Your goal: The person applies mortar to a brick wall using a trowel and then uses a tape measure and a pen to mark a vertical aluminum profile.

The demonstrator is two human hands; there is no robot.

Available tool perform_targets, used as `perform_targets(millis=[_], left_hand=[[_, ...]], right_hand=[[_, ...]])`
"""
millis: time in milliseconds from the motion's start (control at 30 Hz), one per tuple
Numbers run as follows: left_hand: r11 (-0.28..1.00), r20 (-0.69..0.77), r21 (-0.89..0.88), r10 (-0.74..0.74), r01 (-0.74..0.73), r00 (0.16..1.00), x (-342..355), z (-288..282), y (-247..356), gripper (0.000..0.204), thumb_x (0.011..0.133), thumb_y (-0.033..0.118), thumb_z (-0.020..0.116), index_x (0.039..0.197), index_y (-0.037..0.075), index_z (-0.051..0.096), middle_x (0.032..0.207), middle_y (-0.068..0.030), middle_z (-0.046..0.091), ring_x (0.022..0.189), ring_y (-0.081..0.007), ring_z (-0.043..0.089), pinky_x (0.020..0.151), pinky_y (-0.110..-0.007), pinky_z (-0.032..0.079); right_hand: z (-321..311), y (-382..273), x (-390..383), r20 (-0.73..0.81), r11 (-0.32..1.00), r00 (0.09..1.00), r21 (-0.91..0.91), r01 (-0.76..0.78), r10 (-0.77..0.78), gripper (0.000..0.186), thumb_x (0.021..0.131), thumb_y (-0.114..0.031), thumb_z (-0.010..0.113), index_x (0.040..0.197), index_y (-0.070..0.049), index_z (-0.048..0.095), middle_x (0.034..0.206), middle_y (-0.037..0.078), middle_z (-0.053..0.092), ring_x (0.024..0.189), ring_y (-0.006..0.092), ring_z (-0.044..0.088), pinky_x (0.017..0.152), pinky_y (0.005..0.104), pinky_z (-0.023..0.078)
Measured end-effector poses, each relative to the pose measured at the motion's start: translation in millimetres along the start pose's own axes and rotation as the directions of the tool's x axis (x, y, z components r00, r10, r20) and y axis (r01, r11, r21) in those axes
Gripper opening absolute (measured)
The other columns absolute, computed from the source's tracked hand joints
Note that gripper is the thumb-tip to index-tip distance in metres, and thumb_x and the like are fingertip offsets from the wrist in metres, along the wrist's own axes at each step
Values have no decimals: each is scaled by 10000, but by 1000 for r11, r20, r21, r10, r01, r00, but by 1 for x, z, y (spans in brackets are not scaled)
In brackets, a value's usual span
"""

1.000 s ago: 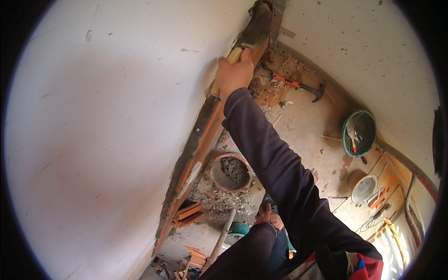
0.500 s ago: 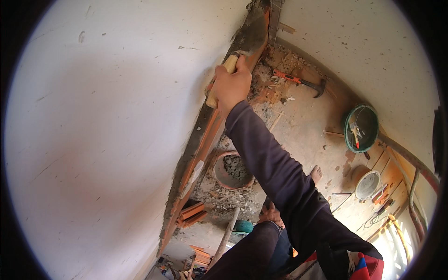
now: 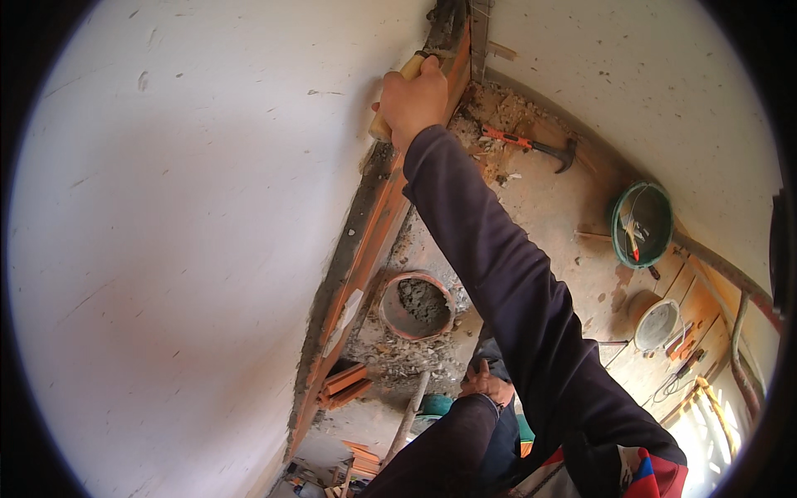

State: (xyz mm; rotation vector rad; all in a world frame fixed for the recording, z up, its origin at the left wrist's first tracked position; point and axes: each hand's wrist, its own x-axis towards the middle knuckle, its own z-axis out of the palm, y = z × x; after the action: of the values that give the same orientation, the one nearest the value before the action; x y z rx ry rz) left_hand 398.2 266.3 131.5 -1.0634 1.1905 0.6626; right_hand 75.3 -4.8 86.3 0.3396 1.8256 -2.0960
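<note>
Fingers (image 3: 432, 66) of outstretched right arm (image 3: 498, 253) around pale handle (image 3: 380, 128)

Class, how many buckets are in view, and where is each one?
3 clear: reddish bucket left of the dark sleeve, green bucket at right, pale bucket below it. Partly hidden green objects lower down may be more.

Head-worn fisheye, facing down over right hand (image 3: 414, 101).

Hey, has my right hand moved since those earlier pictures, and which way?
Yes. Judged against the hammer, your right hand, gripping a yellowish handle, is now farther up the picture than in both earlier ones.
</note>
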Motion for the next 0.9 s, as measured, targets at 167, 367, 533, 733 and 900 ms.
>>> perform_targets(millis=[167, 367, 533, 733, 900], left_hand=[[1000, -46, -14, -5, 4, 999, 32, 28, -11, 915, 823, 537, 664, 1598, 314, 232, 1653, -100, 212, 1406, -381, 406, 1143, -525, 379], [1000, -48, 7, 12, -12, 999, 42, 38, -18, 917, 813, 482, 681, 1597, 320, 236, 1643, -102, 225, 1397, -381, 415, 1136, -523, 389], [1000, -50, 2, 13, -13, 999, 44, 41, -22, 922, 804, 436, 695, 1596, 325, 239, 1634, -104, 235, 1390, -381, 423, 1129, -521, 397], [1000, -50, 4, 29, -29, 998, 52, 53, -27, 931, 793, 382, 712, 1596, 330, 242, 1624, -106, 248, 1381, -381, 432, 1121, -518, 407], [997, -53, 4, 73, -73, 996, 73, 72, -34, 943, 784, 336, 726, 1595, 335, 245, 1616, -108, 258, 1373, -382, 439, 1115, -517, 415]], right_hand=[[-4, 11, -27, -11, 999, 1000, -20, 25, -25, 263, 870, 31, 545, 1116, 47, 454, 916, 160, 574, 613, 219, 622, 500, 351, 551], [-11, 31, -69, 16, 996, 998, -75, 54, -53, 300, 871, 26, 544, 1158, 52, 460, 840, 131, 598, 531, 185, 601, 477, 331, 514], [-10, 45, -99, 33, 990, 999, -139, 9, -4, 583, 885, 12, 543, 1433, 77, 357, 858, 120, 613, 553, 162, 602, 491, 311, 518], [-20, 53, -108, 57, 995, 998, -104, -3, 9, 741, 898, -7, 545, 1557, 66, 215, 899, 108, 616, 573, 134, 596, 501, 294, 534], [-43, 33, -85, 67, 999, 998, -30, 14, -12, 698, 889, -7, 549, 1529, 59, 281, 886, 105, 602, 546, 139, 583, 484, 296, 532]])
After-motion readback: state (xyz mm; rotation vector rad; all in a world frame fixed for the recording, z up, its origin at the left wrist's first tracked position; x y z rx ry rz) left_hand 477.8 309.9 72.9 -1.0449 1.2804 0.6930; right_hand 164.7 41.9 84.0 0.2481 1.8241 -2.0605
